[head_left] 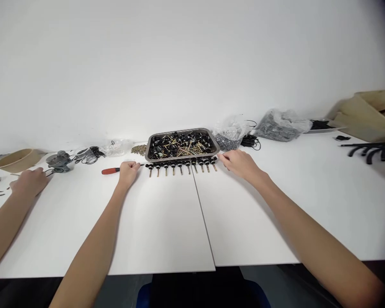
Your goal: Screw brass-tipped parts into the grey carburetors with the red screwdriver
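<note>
A metal tray (183,132) full of black rings and brass-coloured bolts stands at the middle back of the white table. Along its front edge lies a row of several bolts with black heads (181,166). My left hand (128,171) is curled closed at the row's left end, over the shaft of a red-handled screwdriver (110,171) whose tip pokes out toward the first bolt. My right hand (240,164) reaches to the row's right end, its fingertips pinched together at the last bolt (214,161).
Another person's hand (28,182) rests at far left near a grey metal part (59,161) and a tan bowl (17,159). Plastic bags of small parts (280,124) and black cords (250,140) lie behind. Cardboard (368,113) and black curved pieces (368,150) sit at right.
</note>
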`<state>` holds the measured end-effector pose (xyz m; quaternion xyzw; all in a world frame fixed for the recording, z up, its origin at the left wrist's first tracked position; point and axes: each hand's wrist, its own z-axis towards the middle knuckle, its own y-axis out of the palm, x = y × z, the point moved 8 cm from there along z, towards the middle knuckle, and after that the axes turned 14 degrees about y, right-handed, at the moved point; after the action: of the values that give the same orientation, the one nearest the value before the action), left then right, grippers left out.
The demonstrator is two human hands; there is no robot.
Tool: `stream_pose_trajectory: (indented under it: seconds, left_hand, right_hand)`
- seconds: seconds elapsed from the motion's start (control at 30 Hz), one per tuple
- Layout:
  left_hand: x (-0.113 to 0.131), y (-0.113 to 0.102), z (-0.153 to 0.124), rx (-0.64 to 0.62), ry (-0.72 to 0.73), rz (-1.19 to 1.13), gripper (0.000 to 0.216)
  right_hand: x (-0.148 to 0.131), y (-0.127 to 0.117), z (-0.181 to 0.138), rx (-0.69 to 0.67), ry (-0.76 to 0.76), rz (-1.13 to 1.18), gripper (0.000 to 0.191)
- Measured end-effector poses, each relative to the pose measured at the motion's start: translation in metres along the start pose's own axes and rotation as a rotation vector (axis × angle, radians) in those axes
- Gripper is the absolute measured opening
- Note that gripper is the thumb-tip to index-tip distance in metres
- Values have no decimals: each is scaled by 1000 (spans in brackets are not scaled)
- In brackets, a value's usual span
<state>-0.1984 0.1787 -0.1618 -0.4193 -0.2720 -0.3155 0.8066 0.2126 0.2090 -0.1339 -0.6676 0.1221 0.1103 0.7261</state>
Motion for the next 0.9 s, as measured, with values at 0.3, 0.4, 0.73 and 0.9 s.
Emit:
stream_pose_trajectory:
  seconds: [0.3, 0.4, 0.73, 0.9]
  left_hand:
    - [2, 0, 1, -8, 12, 14, 45]
    - [2, 0, 1, -8, 14, 17, 45]
    - [4, 1, 0, -16, 28, 38, 46]
    - [6, 0, -1, -20, 29, 52, 48]
  right_hand:
    - [-9, 30, -6, -85, -83, -79, 41]
    - [-8, 30, -6, -88, -71, -92, 40]
    - [-8, 31, -6, -92, -79, -111, 38]
    - [-7, 28, -5, -70, -66, -111, 39]
